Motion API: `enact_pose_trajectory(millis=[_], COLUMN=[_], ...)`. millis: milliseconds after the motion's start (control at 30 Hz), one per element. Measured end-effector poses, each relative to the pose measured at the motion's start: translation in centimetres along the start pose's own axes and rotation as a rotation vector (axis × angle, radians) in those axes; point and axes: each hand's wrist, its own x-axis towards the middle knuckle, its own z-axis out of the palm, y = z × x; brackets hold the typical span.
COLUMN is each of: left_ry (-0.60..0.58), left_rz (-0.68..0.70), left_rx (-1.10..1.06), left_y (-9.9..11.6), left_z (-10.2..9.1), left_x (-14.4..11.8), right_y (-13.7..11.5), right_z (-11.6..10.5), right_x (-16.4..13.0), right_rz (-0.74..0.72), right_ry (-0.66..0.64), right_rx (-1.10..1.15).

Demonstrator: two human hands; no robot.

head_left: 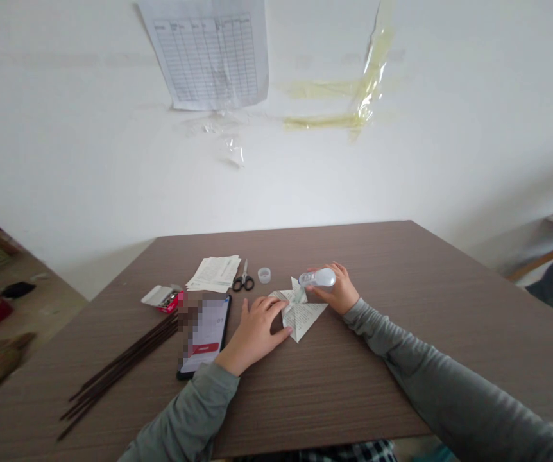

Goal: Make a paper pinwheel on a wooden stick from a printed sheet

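Left hand (255,333) flattens folded paper (300,311); right hand's (339,292) grip apparently encloses glue bottle (318,278).

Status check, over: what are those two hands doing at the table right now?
Left hand flat on folded printed paper. Right hand holding glue bottle, nozzle at paper's top fold. Phone, scissors, bottle cap lie close by, not obstructing.

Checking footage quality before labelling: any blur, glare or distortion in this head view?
Head view: soft, even light, faint shadows; wide-angle bending at the edges; part of the phone screen is pixelated; print on the folded paper under the left hand is unreadable.
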Motion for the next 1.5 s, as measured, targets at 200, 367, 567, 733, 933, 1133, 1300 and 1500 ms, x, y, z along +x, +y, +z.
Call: enact_pose_trajectory(millis=[200,367,567,733,933,1133,1300,1500], left_ry=[-0.002,0.031,0.042,0.044,0.031,0.022,0.025,0.023], left_rz=[0.009,0.024,0.023,0.021,-0.01,-0.003,-0.01,-0.02], left_rx=[0.002,-0.002,0.014,0.019,0.036,0.03,0.02,0.021], left_y=[0.2,0.3,0.4,0.6,1.2,1.1,1.0,1.3], left_z=[0.2,0.5,0.8,0.8,0.4,0.4,0.5,0.4], left_x=[0.0,0.0,0.1,0.2,0.1,0.1,0.2,0.2], right_y=[-0.7,-1.6,-2.2,-2.9,-3.9,-3.9,-3.6,-3.7], right_z=[1.1,1.4,1.7,1.5,1.1,1.1,1.2,1.1], right_x=[-0.1,0.0,0.4,0.6,0.9,1.1,1.0,1.1], right_rz=[0.041,0.02,0.002,-0.04,-0.056,-0.085,-0.119,-0.115], right_ry=[0.01,-0.046,-0.091,-0.153,-0.222,-0.203,-0.18,-0.194], right_rx=[0.037,-0.005,-0.056,-0.106,-0.132,-0.14,-0.127,-0.131])
